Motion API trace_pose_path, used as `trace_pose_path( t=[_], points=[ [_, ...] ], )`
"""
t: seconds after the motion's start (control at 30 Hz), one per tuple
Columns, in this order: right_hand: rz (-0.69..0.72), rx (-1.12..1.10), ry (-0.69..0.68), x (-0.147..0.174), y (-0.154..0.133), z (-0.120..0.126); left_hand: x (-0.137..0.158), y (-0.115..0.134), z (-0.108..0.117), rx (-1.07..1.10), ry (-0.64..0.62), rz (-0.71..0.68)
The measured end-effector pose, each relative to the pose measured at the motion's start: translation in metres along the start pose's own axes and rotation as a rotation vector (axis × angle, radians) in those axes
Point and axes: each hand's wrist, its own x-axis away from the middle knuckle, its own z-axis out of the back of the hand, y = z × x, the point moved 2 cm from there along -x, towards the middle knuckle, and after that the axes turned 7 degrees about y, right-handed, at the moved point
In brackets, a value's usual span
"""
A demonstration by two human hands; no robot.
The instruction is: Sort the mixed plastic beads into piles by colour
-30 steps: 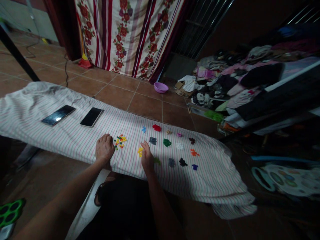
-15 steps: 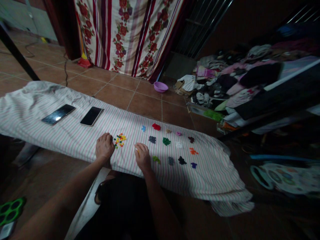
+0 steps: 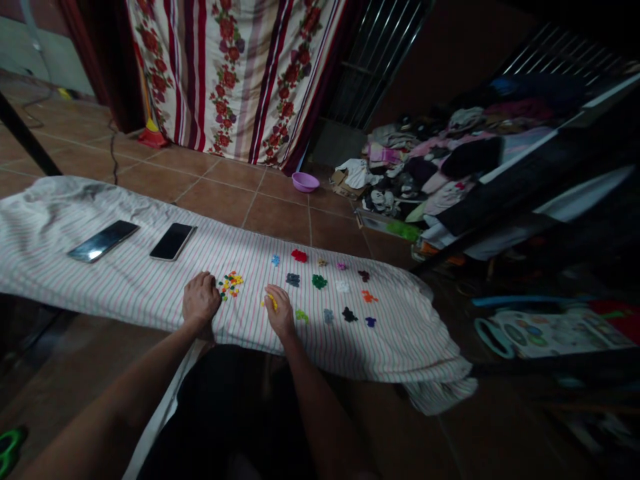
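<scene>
My left hand (image 3: pixel 201 298) rests palm down on the striped cloth, its fingers lying loosely at the left edge of a mixed heap of small yellow, orange and green pieces (image 3: pixel 231 285). To the right, my right hand (image 3: pixel 281 313) is over a cluster of small yellow pieces (image 3: pixel 271 301), thumb and fingers apart; part of the cluster is hidden beneath it. Single-colour clusters lie beyond, among them red pieces (image 3: pixel 299 255), dark green pieces (image 3: pixel 319 282), lime pieces (image 3: pixel 301 315), black pieces (image 3: pixel 349 315) and orange pieces (image 3: pixel 369 297). The pieces are too small to name.
Two phones, one (image 3: pixel 104 241) at the far left and another (image 3: pixel 173 241) nearer, lie on the striped cloth (image 3: pixel 125 287). A purple basin (image 3: pixel 305 182) stands on the tiled floor. Heaped clothes (image 3: pixel 430 160) fill the right side. A floral curtain (image 3: pixel 255 73) hangs behind.
My right hand has shifted slightly right over the cloth, so more yellow pieces show by its thumb. My left hand stays beside the mixed heap. The view has turned a little right.
</scene>
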Motion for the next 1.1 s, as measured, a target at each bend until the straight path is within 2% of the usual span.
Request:
trace_pose_path(
  t=[0.17,0.37,0.47,0.63,0.83,1.1],
  points=[
    [-0.062,0.099,0.102,0.011,0.001,0.005,-0.004,-0.015,-0.005,0.096,-0.038,-0.026],
    [-0.046,0.207,0.163,0.032,-0.005,0.016,-0.009,-0.024,-0.006,0.076,-0.110,-0.032],
    [0.012,0.212,0.131,0.039,-0.014,0.022,0.003,-0.018,-0.002,0.042,-0.143,-0.038],
    [0.056,0.186,0.096,0.047,-0.029,0.025,0.041,-0.005,0.013,-0.012,-0.179,-0.070],
    [0.005,0.079,-0.025,0.043,-0.051,0.010,0.071,-0.005,0.031,-0.149,-0.242,-0.254],
    [0.001,0.091,-0.148,0.028,-0.076,-0.025,0.080,-0.009,0.033,-0.119,-0.232,-0.352]
  ],
)
